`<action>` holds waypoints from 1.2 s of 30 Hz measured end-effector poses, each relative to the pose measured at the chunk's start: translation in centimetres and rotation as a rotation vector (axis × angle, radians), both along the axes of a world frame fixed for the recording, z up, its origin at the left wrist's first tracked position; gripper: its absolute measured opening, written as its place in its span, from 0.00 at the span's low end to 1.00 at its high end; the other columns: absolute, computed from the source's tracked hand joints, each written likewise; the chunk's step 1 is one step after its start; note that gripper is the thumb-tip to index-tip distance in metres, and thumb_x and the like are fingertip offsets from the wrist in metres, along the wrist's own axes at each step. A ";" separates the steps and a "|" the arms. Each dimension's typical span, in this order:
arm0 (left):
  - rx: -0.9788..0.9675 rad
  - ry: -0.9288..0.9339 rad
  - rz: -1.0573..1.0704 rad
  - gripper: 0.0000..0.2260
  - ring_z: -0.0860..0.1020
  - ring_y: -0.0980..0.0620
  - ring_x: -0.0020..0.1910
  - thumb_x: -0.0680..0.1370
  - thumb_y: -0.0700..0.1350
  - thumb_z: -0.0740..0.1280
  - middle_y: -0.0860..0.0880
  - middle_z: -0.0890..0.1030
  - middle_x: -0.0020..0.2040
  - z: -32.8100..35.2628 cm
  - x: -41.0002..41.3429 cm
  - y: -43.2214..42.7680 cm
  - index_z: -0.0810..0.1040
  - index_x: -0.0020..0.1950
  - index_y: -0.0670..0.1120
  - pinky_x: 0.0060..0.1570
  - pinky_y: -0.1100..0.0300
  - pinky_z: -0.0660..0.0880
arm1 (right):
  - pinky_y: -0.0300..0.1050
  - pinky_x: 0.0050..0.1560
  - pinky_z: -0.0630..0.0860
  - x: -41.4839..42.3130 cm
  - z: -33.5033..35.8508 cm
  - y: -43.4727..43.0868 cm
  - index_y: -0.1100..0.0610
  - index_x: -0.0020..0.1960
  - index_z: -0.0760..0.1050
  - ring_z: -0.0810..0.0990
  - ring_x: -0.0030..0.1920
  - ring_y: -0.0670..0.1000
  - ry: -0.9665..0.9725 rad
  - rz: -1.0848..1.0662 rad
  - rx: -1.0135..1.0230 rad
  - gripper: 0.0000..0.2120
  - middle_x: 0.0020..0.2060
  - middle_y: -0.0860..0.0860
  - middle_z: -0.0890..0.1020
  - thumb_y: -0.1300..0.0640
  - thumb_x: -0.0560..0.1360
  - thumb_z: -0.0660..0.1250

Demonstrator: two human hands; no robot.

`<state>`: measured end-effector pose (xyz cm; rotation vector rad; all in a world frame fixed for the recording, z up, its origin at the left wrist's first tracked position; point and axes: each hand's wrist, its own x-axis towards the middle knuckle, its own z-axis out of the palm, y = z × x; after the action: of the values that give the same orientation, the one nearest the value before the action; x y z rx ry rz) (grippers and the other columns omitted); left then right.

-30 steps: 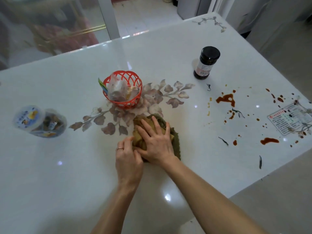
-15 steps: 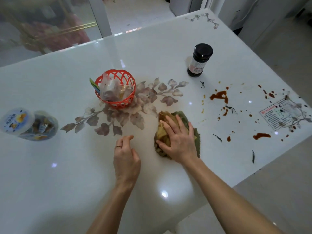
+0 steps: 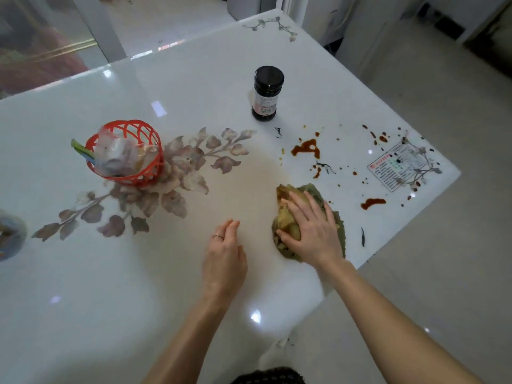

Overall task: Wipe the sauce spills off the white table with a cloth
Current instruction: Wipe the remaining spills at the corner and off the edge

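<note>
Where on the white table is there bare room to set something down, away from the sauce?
The white table is bare along the near edge, left of the left hand and below the printed flowers. Another stretch lies between the red lattice basket and the dark glass jar. The right corner is crowded: brown sauce spills, the green-yellow cloth.

Bare table (image 3: pixel 249 176) between basket (image 3: pixel 126 153) and bottle (image 3: pixel 266 94).

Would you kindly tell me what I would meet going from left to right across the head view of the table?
red basket → left hand → dark bottle → cloth pressed flat under the right hand → printed label
</note>
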<state>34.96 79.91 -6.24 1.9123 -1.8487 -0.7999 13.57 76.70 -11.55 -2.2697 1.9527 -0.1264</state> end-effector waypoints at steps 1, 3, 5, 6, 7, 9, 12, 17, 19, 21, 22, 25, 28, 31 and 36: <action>0.008 -0.013 -0.010 0.24 0.70 0.41 0.66 0.72 0.32 0.63 0.41 0.71 0.68 -0.1 -0.2 -0.2 0.69 0.69 0.39 0.65 0.50 0.68 | 0.66 0.76 0.53 -0.7 0.1 -0.7 0.48 0.77 0.62 0.56 0.79 0.54 -0.005 -0.085 0.003 0.36 0.79 0.46 0.60 0.29 0.76 0.49; 0.030 -0.050 -0.011 0.25 0.68 0.41 0.68 0.73 0.34 0.64 0.40 0.70 0.69 -0.2 -1.1 -0.8 0.68 0.70 0.38 0.68 0.50 0.66 | 0.64 0.76 0.49 -0.7 0.2 -1.0 0.49 0.77 0.63 0.55 0.79 0.55 -0.041 -0.221 0.004 0.36 0.79 0.47 0.59 0.29 0.76 0.48; 0.058 -0.095 -0.020 0.25 0.64 0.42 0.71 0.74 0.37 0.64 0.40 0.67 0.71 -0.2 -2.5 -1.3 0.65 0.72 0.39 0.71 0.51 0.61 | 0.65 0.76 0.50 0.2 0.2 0.6 0.49 0.76 0.63 0.56 0.79 0.56 -0.085 -0.186 -0.016 0.35 0.78 0.49 0.61 0.31 0.76 0.52; 0.065 -0.111 -0.024 0.26 0.61 0.43 0.72 0.75 0.38 0.63 0.41 0.65 0.73 -0.2 -3.4 -1.6 0.63 0.73 0.39 0.72 0.52 0.59 | 0.66 0.76 0.52 0.4 0.1 1.8 0.49 0.76 0.63 0.57 0.79 0.56 -0.089 -0.100 -0.026 0.35 0.78 0.48 0.62 0.31 0.76 0.53; 0.066 -0.127 -0.031 0.27 0.58 0.43 0.74 0.76 0.40 0.62 0.41 0.62 0.74 -0.1 -4.8 -1.9 0.61 0.74 0.39 0.73 0.53 0.56 | 0.67 0.75 0.53 -0.9 0.0 2.8 0.48 0.76 0.63 0.57 0.79 0.55 -0.086 -0.003 -0.031 0.34 0.78 0.48 0.63 0.31 0.75 0.55; 0.062 -0.171 -0.048 0.28 0.53 0.45 0.76 0.78 0.43 0.61 0.42 0.57 0.76 -0.1 -6.9 -2.8 0.55 0.76 0.40 0.75 0.55 0.49 | 0.68 0.73 0.58 -4.3 -0.2 3.1 0.47 0.75 0.64 0.58 0.78 0.54 -0.077 0.109 -0.049 0.34 0.77 0.47 0.64 0.32 0.74 0.58; 0.115 -0.246 -0.043 0.32 0.47 0.45 0.77 0.79 0.48 0.60 0.42 0.49 0.78 -0.6 -8.6 -4.2 0.48 0.77 0.40 0.75 0.55 0.45 | 0.68 0.74 0.57 -9.6 -0.3 1.2 0.48 0.75 0.66 0.60 0.77 0.55 -0.077 -0.042 -0.078 0.34 0.77 0.48 0.65 0.32 0.75 0.56; 0.191 -0.410 -0.045 0.37 0.41 0.44 0.76 0.79 0.56 0.58 0.42 0.42 0.78 -1.6 -9.7 -4.3 0.41 0.77 0.39 0.75 0.51 0.45 | 0.66 0.75 0.53 -9.8 -0.3 1.9 0.51 0.74 0.68 0.60 0.77 0.58 -0.150 -0.259 -0.113 0.34 0.76 0.51 0.66 0.33 0.76 0.55; 0.186 -0.418 -0.051 0.37 0.41 0.44 0.76 0.79 0.56 0.59 0.42 0.42 0.78 -1.6 -9.9 -4.2 0.41 0.77 0.40 0.75 0.50 0.45 | 0.66 0.75 0.54 -10.1 -0.5 3.1 0.51 0.74 0.68 0.60 0.77 0.57 -0.163 -0.112 -0.118 0.33 0.76 0.51 0.67 0.34 0.76 0.56; 0.190 -0.428 -0.052 0.38 0.41 0.44 0.76 0.79 0.56 0.59 0.42 0.42 0.78 -1.6 -9.8 -4.1 0.42 0.77 0.40 0.75 0.50 0.46 | 0.68 0.73 0.58 -12.7 -1.0 3.1 0.51 0.73 0.69 0.61 0.77 0.56 -0.164 0.070 -0.140 0.32 0.75 0.50 0.68 0.33 0.76 0.56; 0.194 -0.433 -0.054 0.38 0.42 0.44 0.77 0.78 0.56 0.59 0.42 0.42 0.78 -1.5 -9.8 -4.2 0.42 0.77 0.40 0.75 0.51 0.46 | 0.69 0.72 0.59 -14.3 -1.2 2.7 0.51 0.73 0.69 0.62 0.76 0.57 -0.163 0.083 -0.155 0.32 0.75 0.51 0.69 0.32 0.77 0.54; 0.198 -0.434 -0.055 0.38 0.42 0.44 0.77 0.78 0.56 0.60 0.42 0.43 0.78 -1.5 -10.0 -4.3 0.43 0.77 0.39 0.75 0.51 0.46 | 0.66 0.73 0.57 -18.2 -1.3 1.0 0.54 0.72 0.70 0.63 0.75 0.58 -0.166 -0.171 -0.179 0.35 0.74 0.53 0.69 0.31 0.77 0.50; 0.202 -0.430 -0.049 0.38 0.41 0.44 0.76 0.78 0.55 0.60 0.41 0.42 0.78 -1.6 -10.1 -4.3 0.43 0.77 0.39 0.75 0.51 0.45 | 0.67 0.74 0.55 -16.3 -1.0 1.9 0.56 0.73 0.70 0.62 0.76 0.60 -0.187 -0.323 -0.181 0.35 0.75 0.55 0.69 0.33 0.76 0.53; 0.213 -0.443 -0.057 0.38 0.41 0.44 0.76 0.79 0.55 0.60 0.41 0.42 0.78 -1.6 -10.1 -4.3 0.42 0.77 0.39 0.75 0.51 0.44 | 0.66 0.75 0.53 -13.0 -1.1 4.9 0.52 0.75 0.67 0.60 0.77 0.58 -0.215 -0.100 -0.146 0.34 0.76 0.52 0.66 0.33 0.76 0.55; 0.217 -0.458 -0.066 0.37 0.40 0.44 0.76 0.79 0.55 0.59 0.41 0.41 0.77 -1.5 -10.0 -4.4 0.41 0.76 0.39 0.75 0.50 0.45 | 0.68 0.72 0.60 -16.6 -1.5 2.2 0.50 0.72 0.69 0.61 0.77 0.55 -0.188 0.168 -0.128 0.31 0.74 0.49 0.69 0.33 0.75 0.58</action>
<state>24.92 75.53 -7.78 2.3367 -2.1692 -0.6407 -2.99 78.95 -13.03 -2.3903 1.6996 -0.4407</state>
